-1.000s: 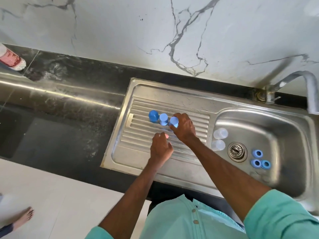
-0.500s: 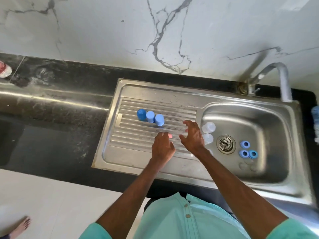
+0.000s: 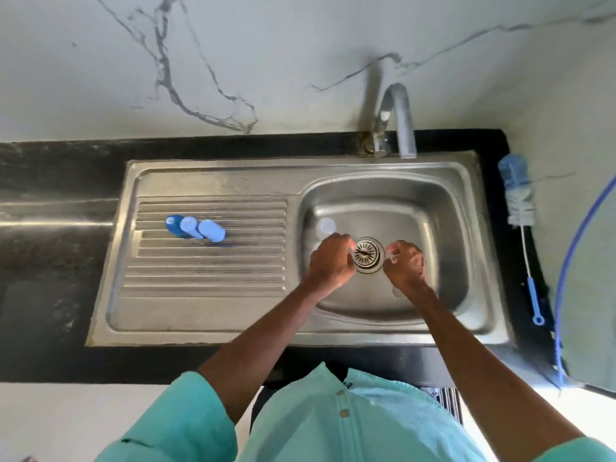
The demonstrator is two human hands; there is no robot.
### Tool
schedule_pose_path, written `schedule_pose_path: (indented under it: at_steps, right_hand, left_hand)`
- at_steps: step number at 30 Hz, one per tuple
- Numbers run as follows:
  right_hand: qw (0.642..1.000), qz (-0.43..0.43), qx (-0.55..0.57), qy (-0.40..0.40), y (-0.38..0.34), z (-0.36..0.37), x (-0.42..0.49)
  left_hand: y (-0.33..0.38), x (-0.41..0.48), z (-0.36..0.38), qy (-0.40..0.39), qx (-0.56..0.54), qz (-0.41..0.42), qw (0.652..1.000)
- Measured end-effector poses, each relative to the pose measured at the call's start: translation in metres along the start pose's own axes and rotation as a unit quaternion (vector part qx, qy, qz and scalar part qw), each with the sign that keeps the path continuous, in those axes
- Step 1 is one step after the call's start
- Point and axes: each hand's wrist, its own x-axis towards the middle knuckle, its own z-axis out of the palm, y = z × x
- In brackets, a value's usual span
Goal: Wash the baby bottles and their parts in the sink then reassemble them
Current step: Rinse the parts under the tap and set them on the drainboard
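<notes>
Stainless sink (image 3: 213,175) in black counter (image 3: 50,261), marble wall (image 3: 266,45), blue bottles (image 3: 196,228) on drainboard (image 3: 213,281), my left hand (image 3: 330,261), right hand (image 3: 405,266) flanking drain (image 3: 366,255), grasp unclear.

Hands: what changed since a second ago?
Both hands moved right, off the drainboard into the basin: left hand and right hand now flank the drain. The right hand let go of the end blue cap. Whether either holds anything is unclear. The three blue caps stayed in their row.
</notes>
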Motion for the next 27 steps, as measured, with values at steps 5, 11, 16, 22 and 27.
schedule_pose_path:
  at_steps: [5, 11, 16, 22, 27]
  right_hand:
    - [0.997, 0.067, 0.009, -0.039, 0.069, -0.009, 0.06]
    - [0.99, 0.063, -0.061, -0.108, 0.111, 0.029, 0.107]
    - [0.987, 0.062, -0.095, -0.11, 0.109, 0.045, 0.12]
    - [0.996, 0.015, -0.052, -0.065, 0.095, 0.035, 0.12]
    - [0.948, 0.09, 0.261, -0.159, 0.052, -0.008, 0.106]
  left_hand:
    - [0.027, 0.024, 0.049, -0.033, 0.019, -0.038, 0.999]
    - [0.032, 0.034, 0.083, -0.032, 0.042, -0.059, 0.997]
    - [0.03, 0.047, 0.086, -0.022, 0.052, -0.068, 0.996]
    - [0.034, 0.057, 0.075, -0.006, 0.052, -0.072, 0.996]
    - [0.043, 0.063, 0.061, 0.01, 0.054, -0.073, 0.996]
